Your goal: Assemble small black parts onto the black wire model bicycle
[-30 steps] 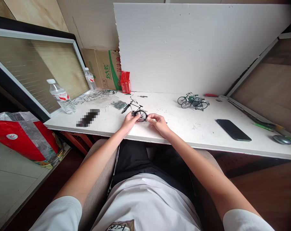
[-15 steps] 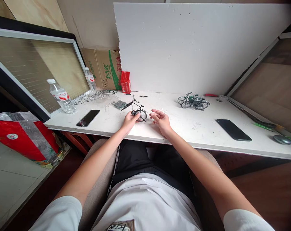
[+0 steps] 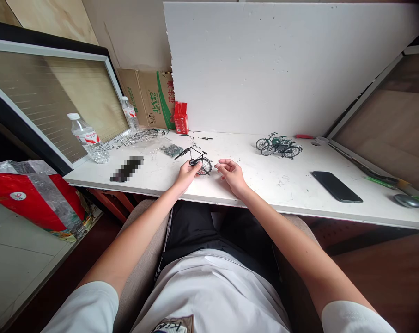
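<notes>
A small black model bicycle (image 3: 196, 157) stands on the white table (image 3: 264, 180) just in front of me. My left hand (image 3: 186, 175) grips it at the rear wheel with closed fingers. My right hand (image 3: 230, 173) hovers just right of the wheel, fingers loosely spread, holding nothing that I can see. Tiny dark parts lie scattered on the table near both hands.
Two green model bicycles (image 3: 279, 145) stand at the back right. A dark phone (image 3: 337, 186) lies to the right, another phone (image 3: 126, 169) to the left. Water bottles (image 3: 88, 138), wire part frames (image 3: 140, 136), a red box (image 3: 180, 118) and a cardboard box (image 3: 150, 98) sit at the back left.
My right hand let go of the rear wheel and opened, drawing slightly to the right. My left hand stayed on the black bicycle.
</notes>
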`<state>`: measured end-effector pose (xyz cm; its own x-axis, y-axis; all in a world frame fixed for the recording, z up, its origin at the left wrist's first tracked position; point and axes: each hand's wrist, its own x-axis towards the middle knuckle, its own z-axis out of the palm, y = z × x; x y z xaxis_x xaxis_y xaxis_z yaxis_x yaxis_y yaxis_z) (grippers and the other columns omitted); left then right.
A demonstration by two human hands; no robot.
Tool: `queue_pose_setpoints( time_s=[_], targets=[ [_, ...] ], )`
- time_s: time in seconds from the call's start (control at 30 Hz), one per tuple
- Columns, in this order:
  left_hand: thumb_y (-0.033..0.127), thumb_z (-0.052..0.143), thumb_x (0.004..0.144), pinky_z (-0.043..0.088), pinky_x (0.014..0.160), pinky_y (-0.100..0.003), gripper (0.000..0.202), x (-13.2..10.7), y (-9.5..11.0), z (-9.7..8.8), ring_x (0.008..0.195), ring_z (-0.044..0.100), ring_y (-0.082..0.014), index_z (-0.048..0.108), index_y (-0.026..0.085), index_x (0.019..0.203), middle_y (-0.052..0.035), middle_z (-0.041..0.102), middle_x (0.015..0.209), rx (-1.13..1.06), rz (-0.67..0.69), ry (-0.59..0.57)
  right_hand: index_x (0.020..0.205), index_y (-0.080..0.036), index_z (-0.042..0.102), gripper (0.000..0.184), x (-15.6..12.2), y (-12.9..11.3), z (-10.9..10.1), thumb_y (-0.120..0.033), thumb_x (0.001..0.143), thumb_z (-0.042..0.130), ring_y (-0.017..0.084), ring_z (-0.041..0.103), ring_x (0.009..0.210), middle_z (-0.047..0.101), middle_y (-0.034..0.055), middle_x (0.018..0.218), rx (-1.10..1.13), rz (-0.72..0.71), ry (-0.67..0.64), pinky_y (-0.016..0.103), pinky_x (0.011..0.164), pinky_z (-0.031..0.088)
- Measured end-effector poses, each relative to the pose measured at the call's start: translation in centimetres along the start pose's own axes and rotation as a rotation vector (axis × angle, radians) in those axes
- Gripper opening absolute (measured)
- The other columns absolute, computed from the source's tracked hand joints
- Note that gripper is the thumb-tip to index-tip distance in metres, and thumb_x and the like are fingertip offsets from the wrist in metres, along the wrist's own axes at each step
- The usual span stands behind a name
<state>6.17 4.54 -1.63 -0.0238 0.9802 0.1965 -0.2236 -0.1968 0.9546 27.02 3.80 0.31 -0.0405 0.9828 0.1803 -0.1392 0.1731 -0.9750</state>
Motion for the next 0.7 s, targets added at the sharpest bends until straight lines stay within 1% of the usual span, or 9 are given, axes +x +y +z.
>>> queue_pose_setpoints(
  time_s=[0.2,0.47,0.7],
  targets=[
    [0.059,0.091,0.082,0.060,0.079,-0.032,0.057,-0.08,0.06,0.08,0.091,0.077,-0.0225,0.071,0.016,0.113,-0.0130,0.081,0.110,0.004,0.000,-0.006,0.107,-0.023,0.071,0.057,0.01,0.10,-0.05,-0.061,0.072,0.094,0.018,0.066,0.084,0.074,0.0053,0.097,-0.024,0.007,-0.005,0.026,0.058,0.049],
    [0.059,0.090,0.084,0.062,0.084,-0.035,0.058,-0.01,-0.03,-0.09,0.094,0.077,-0.0236,0.071,0.015,0.115,-0.0134,0.081,0.111,0.010,-0.010,-0.032,0.104,-0.022,0.070,0.057,0.01,0.05,0.02,-0.061,0.070,0.095,0.016,0.063,0.080,0.072,0.0036,0.094,-0.010,-0.007,-0.002,0.026,0.058,0.048],
    [0.060,0.090,0.083,0.062,0.081,-0.034,0.058,-0.12,0.15,0.00,0.092,0.077,-0.0238,0.071,0.016,0.114,-0.0133,0.081,0.109,0.010,-0.010,-0.036,0.102,-0.023,0.070,0.058,0.05,0.10,0.04,-0.061,0.068,0.097,0.017,0.063,0.081,0.072,0.0038,0.095,-0.009,-0.014,0.000,0.025,0.057,0.048]
  ],
)
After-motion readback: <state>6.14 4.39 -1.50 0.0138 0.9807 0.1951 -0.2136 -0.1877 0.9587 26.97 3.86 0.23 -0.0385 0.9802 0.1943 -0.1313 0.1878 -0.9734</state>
